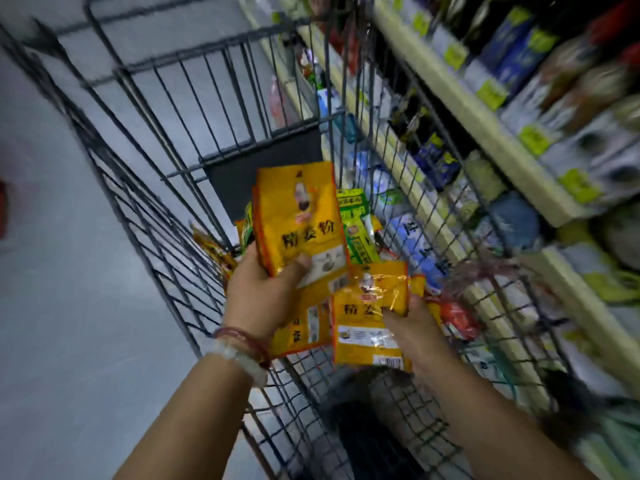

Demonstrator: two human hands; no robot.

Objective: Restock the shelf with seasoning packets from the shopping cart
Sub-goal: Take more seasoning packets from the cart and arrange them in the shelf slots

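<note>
While both hands hold yellow packets (299, 220) | cart (166, 209): green packets (356, 233)

Shelf goods (540, 109) (labels unreadable) blurred.

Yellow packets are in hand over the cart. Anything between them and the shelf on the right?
Yes. The cart's right wire wall stands between the shelf and both the left hand with its yellow packets and the right hand with its packet. They must go up over its rim.
</note>
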